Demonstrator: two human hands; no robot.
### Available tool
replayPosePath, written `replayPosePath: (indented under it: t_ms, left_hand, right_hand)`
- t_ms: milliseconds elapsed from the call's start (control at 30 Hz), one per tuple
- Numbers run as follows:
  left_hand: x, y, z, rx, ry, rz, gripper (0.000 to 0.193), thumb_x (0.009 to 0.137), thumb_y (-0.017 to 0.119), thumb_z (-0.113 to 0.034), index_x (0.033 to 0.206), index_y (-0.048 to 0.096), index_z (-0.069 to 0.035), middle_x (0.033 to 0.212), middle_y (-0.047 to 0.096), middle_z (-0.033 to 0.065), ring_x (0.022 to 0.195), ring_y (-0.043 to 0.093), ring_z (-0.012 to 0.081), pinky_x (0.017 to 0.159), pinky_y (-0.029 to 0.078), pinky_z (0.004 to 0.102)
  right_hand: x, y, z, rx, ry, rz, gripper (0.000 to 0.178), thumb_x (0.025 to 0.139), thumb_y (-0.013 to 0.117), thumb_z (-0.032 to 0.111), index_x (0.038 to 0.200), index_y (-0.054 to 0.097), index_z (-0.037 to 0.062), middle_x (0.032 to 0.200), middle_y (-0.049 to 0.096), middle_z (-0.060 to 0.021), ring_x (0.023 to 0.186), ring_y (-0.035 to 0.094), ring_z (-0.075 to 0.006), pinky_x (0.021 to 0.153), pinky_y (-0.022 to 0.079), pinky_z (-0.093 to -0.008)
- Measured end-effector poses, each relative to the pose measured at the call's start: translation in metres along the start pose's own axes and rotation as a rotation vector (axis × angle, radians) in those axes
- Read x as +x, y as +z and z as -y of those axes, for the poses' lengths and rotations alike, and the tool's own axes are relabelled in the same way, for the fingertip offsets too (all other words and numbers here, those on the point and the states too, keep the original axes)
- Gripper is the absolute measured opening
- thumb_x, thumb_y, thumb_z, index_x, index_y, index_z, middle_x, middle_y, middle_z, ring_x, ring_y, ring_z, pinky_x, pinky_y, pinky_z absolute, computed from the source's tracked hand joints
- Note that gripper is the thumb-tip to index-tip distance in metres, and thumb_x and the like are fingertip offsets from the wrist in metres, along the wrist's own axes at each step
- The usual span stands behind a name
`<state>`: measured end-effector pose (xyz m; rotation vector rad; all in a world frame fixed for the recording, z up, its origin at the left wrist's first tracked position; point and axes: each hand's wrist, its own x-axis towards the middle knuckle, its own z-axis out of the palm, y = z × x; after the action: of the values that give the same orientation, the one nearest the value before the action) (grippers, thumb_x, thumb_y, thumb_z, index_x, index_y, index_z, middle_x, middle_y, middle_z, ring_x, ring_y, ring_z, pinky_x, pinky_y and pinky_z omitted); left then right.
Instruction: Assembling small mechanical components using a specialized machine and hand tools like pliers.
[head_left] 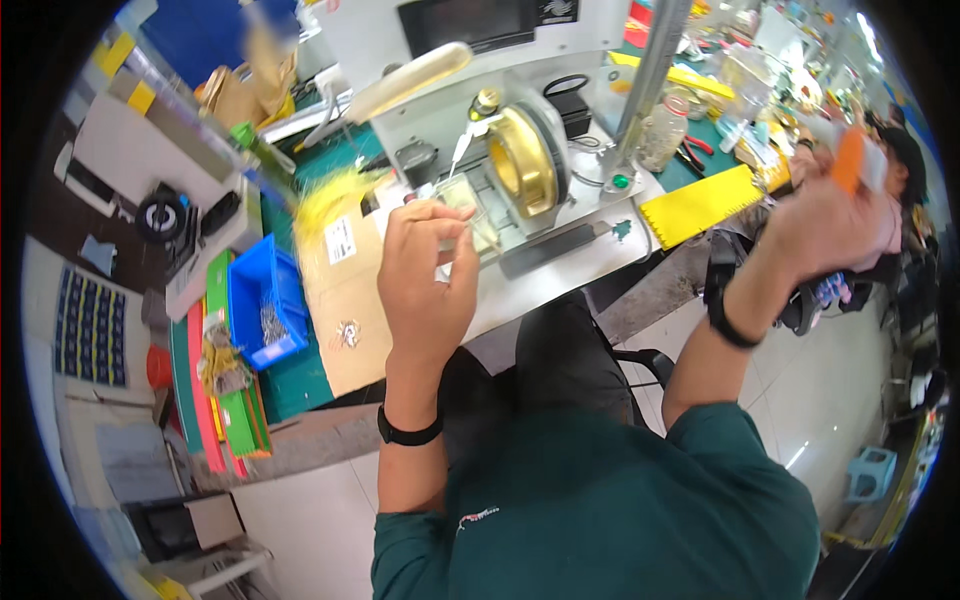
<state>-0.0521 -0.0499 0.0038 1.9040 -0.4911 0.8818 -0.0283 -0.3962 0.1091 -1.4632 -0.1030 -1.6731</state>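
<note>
My left hand [428,270] is raised in front of a white bench machine [350,40], its fingers bent and the thumb close to the forefinger. Whatever lies in that pinch, if anything, is too small to make out. Just beyond the fingertips are a small clear plate [462,197] and a large gold-coloured ring [523,165] standing upright in the machine. Far out to the right, my right hand [825,225] is lifted and blurred. It is closed on an orange and whitish object [850,160], whose kind I cannot tell.
Left of the machine lies a cardboard sheet [345,285] with a small pile of metal bits [347,334]. A blue bin [270,300] with small metal parts stands beside it. A yellow toothed strip [700,207] juts over the bench's right edge. Another person [895,190] is near my right hand.
</note>
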Motion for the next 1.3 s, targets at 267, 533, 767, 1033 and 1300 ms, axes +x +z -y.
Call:
replayPosePath:
  t_ms: [267, 533, 767, 1033, 1300]
  left_hand:
    - [-0.020, -0.003, 0.018, 0.162, 0.103, -0.006, 0.011, 0.091, 0.072, 0.007, 0.099, 0.069, 0.000, 0.118, 0.066, 0.0151, 0.106, 0.071, 0.0230, 0.075, 0.067, 0.0307]
    - [-0.021, -0.001, 0.018, 0.175, 0.124, 0.032, 0.012, 0.089, 0.072, 0.009, 0.096, 0.066, 0.002, 0.117, 0.064, 0.0170, 0.105, 0.072, 0.0247, 0.076, 0.067, 0.0319]
    - [-0.021, -0.001, 0.021, 0.183, 0.142, 0.032, 0.012, 0.088, 0.072, 0.011, 0.095, 0.065, 0.003, 0.116, 0.063, 0.0180, 0.105, 0.072, 0.0261, 0.076, 0.068, 0.0321]
    - [-0.022, 0.002, 0.024, 0.208, 0.155, -0.034, 0.019, 0.082, 0.073, 0.007, 0.091, 0.061, -0.005, 0.118, 0.069, 0.0120, 0.094, 0.074, 0.0262, 0.061, 0.058, 0.0334]
    - [-0.022, 0.002, 0.022, 0.192, 0.143, -0.033, 0.019, 0.083, 0.072, 0.009, 0.092, 0.060, -0.003, 0.116, 0.067, 0.0144, 0.092, 0.074, 0.0263, 0.062, 0.059, 0.0336]
  right_hand:
    - [-0.120, 0.040, 0.112, 0.579, 0.470, 0.616, 0.031, 0.104, 0.065, 0.009, 0.128, 0.065, -0.0113, 0.108, 0.077, -0.0227, 0.070, 0.069, -0.0112, 0.057, 0.050, -0.0189]
    - [-0.172, 0.073, 0.091, 0.418, 0.337, 0.739, 0.024, 0.099, 0.073, 0.003, 0.121, 0.069, -0.0027, 0.101, 0.077, -0.0073, 0.076, 0.068, -0.0067, 0.062, 0.057, -0.0216]
    - [-0.176, 0.082, 0.087, 0.371, 0.294, 0.726, 0.020, 0.097, 0.077, 0.005, 0.115, 0.073, -0.0015, 0.096, 0.073, -0.0031, 0.078, 0.068, -0.0056, 0.062, 0.057, -0.0212]
    - [-0.176, 0.084, 0.085, 0.345, 0.301, 0.732, 0.025, 0.089, 0.084, 0.010, 0.104, 0.068, -0.0028, 0.084, 0.073, -0.0114, 0.072, 0.072, -0.0141, 0.060, 0.057, -0.0273]
    - [-0.176, 0.087, 0.084, 0.349, 0.226, 0.719, 0.025, 0.090, 0.084, 0.009, 0.103, 0.067, -0.0035, 0.083, 0.072, -0.0113, 0.070, 0.071, -0.0129, 0.060, 0.057, -0.0269]
